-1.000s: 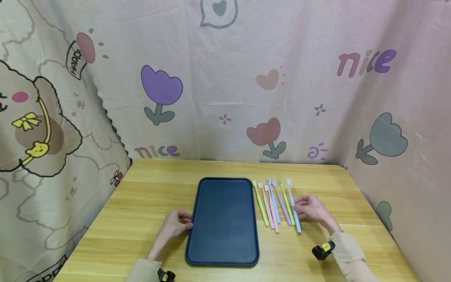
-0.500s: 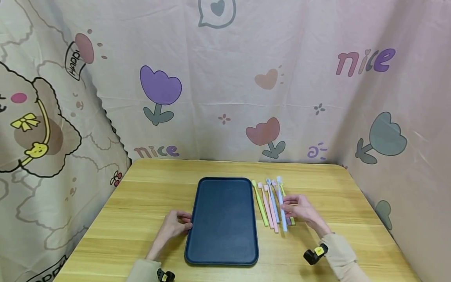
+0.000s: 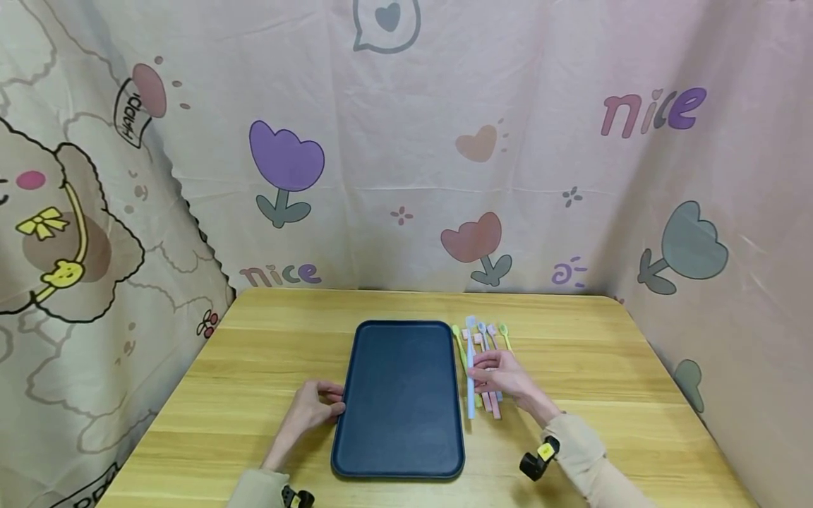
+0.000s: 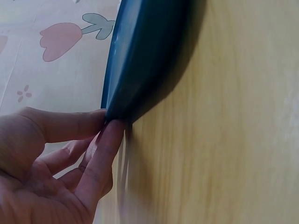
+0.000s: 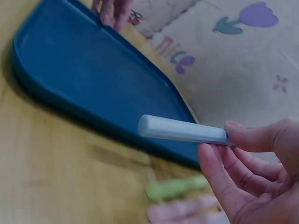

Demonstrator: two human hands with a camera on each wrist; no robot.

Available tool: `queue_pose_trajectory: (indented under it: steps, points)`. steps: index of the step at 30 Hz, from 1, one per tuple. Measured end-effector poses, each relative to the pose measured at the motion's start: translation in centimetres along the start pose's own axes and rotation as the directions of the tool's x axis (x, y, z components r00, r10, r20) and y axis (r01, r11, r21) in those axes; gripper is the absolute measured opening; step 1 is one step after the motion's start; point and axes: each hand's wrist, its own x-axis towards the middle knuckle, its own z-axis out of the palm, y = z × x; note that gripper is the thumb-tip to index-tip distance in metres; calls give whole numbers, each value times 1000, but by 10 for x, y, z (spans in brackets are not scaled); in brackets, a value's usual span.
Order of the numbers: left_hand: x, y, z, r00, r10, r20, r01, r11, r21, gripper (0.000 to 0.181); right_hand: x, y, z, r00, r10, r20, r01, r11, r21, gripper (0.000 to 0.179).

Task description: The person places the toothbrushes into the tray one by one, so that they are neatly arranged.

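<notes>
My right hand (image 3: 508, 379) pinches a light blue toothbrush (image 5: 180, 129) by its handle between thumb and fingers. The brush is upheld over the other toothbrushes, close to the right edge of a dark blue tray (image 3: 399, 402). At the tray's left edge, my left hand (image 3: 310, 409) pinches the rim with thumb and fingertips (image 4: 114, 128). Beside the tray on the right lie several toothbrushes: a green one (image 3: 458, 343), pink ones (image 3: 495, 408), a purple one (image 3: 492, 331) and a yellow-green one (image 3: 504, 334). The right hand partly covers them in the head view.
The wooden table (image 3: 279, 331) carries the tray and brushes. A printed curtain (image 3: 381, 155) hangs behind the table and along both sides. Black wrist cameras (image 3: 538, 458) sit at the sleeves.
My right hand has lifted the blue toothbrush from the right end of the row and carried it left over the others toward the tray. The left hand has kept its place at the rim.
</notes>
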Motion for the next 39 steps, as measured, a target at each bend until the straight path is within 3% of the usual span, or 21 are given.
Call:
queue_pose_trajectory:
  steps: [6,13,26,39]
  points:
    - [-2,0,-1,1000,-14,-2,14,1000,10,23,9,-4,30,999,-5,48,4,1000,8,24]
    - [-2,0,-1,1000,-20,-1,20,1000,-6,22,21,-6,67,999,23,39,-23,1000,-10,20]
    - [-1,-2,1,1000,-15,-15,14,1000,-11,23,44,0,116,992,-45,121,43,999,20,16]
    - [0,-1,2,1000,-24,-18,24,1000,-17,24,56,6,152,993,-93,74,94,995,-9,16]
